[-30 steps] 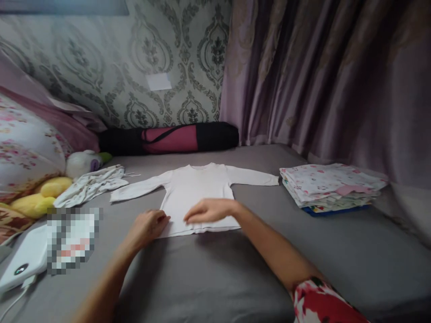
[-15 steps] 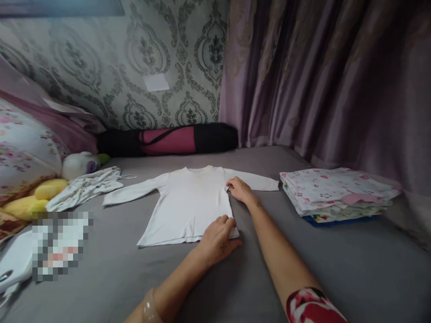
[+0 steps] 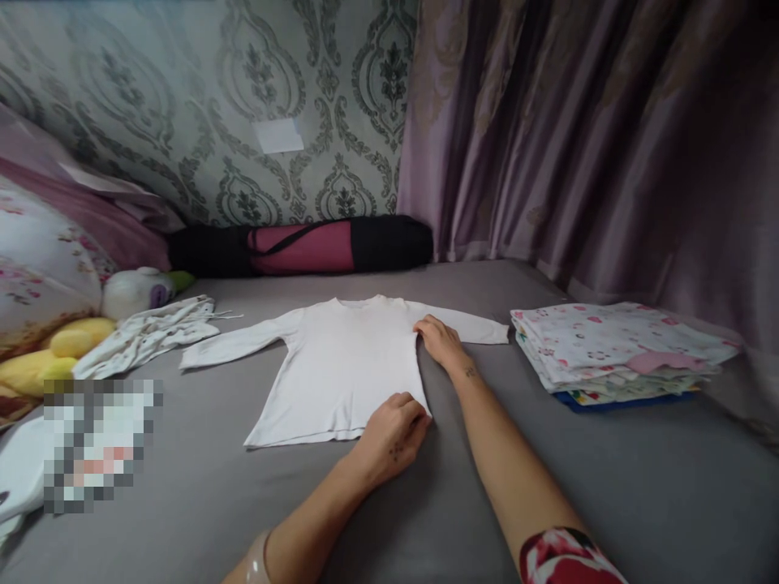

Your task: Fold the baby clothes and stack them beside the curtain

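A white long-sleeved shirt [image 3: 346, 365] lies spread flat on the grey bed sheet [image 3: 487, 511], its neck away from me and both sleeves out to the sides. My left hand [image 3: 398, 434] is closed on the lower right corner of the shirt, at the hem. Farther up the same side edge, just below the right sleeve, my right hand [image 3: 438, 337] pinches the fabric near the armpit. Small creases show in the hem left of my left hand.
A folded stack of printed cloths [image 3: 614, 349] sits at the right. Patterned cloth [image 3: 152, 332], yellow plush [image 3: 66, 349] and a white object [image 3: 24, 466] lie at the left. A black and red bag [image 3: 304, 247] lies along the wall.
My left hand's fingers have closed on the shirt's hem corner; the thumb was stretched out before. My right hand has stayed at the side edge. The view has shifted slightly.
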